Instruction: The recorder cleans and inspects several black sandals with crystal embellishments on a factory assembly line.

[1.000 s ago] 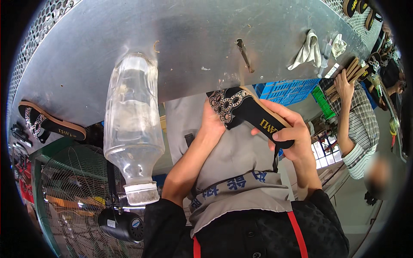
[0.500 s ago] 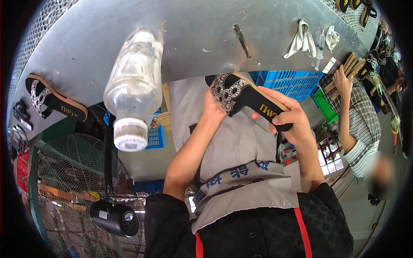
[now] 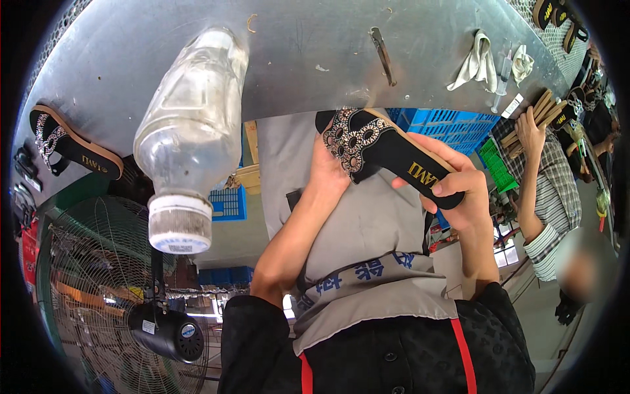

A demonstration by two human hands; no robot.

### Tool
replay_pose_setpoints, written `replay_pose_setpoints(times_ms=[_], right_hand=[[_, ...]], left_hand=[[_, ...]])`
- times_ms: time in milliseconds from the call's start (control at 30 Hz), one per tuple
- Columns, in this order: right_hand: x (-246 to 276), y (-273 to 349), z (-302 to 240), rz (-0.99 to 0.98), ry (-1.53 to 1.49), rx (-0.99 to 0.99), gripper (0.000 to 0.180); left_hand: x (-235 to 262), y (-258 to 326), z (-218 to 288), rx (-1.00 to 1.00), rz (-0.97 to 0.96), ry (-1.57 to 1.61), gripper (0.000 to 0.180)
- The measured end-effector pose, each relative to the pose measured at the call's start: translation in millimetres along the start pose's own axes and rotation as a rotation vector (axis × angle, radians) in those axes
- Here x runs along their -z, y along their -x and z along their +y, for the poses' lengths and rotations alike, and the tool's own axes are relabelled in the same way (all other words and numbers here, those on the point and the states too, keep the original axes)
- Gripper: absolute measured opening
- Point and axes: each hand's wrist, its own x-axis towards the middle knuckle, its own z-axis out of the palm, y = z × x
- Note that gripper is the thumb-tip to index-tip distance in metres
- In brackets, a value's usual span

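A black slide sandal (image 3: pixel 390 152) with a jewelled openwork strap (image 3: pixel 354 139) is held between my two hands over the grey apron, just below the bench edge. My left hand (image 3: pixel 328 161) grips it at the strap end, its fingers mostly hidden behind the sandal. Around the heel end closes my right hand (image 3: pixel 466 190), thumb on the insole and fingers along the edge and underneath. The insole faces up, with gold lettering near the heel. A similar sandal (image 3: pixel 82 148) lies on the bench at the left.
On the metal bench (image 3: pixel 295 72) are a large clear plastic bottle (image 3: pixel 190 125), a thin metal strip (image 3: pixel 382 56), a white cloth (image 3: pixel 478 62) and a syringe (image 3: pixel 504 79). A fan (image 3: pixel 125 289) stands lower left, a blue crate (image 3: pixel 446 128) beyond my right hand. At right, a co-worker holds several tan strips (image 3: pixel 545 108).
The sandal and my right hand have shifted slightly right and down, with the insole turned a little more into view. The bench things also shift in the picture as the view moves.
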Motion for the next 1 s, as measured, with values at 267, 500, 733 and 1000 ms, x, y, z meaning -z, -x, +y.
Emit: replay_pose_setpoints(times_ms=[267, 500, 733, 1000], right_hand=[[-1.5, -0.7, -1.7, -0.011, -0.092, -0.064, 0.091], [-3.5, -3.4, -0.9, -0.003, -0.111, -0.061, 0.088], [-7.7, -1.9, 10.2, -0.047, -0.089, 0.036, 0.085], [24.0, 14.5, 53.8, -0.291, -0.126, 0.154, 0.085]], left_hand=[[-14.5, 3.9, 4.4, 0.06, 0.013, 0.097, 0.032], [-16.9, 0.5, 4.1, -0.005, 0.113, -0.018, 0.023], [1.3, -15.1, 12.5, -0.08, 0.06, -0.128, 0.021], [-31.2, 26.4, 3.5, -0.265, 0.322, -0.697, 0.028]])
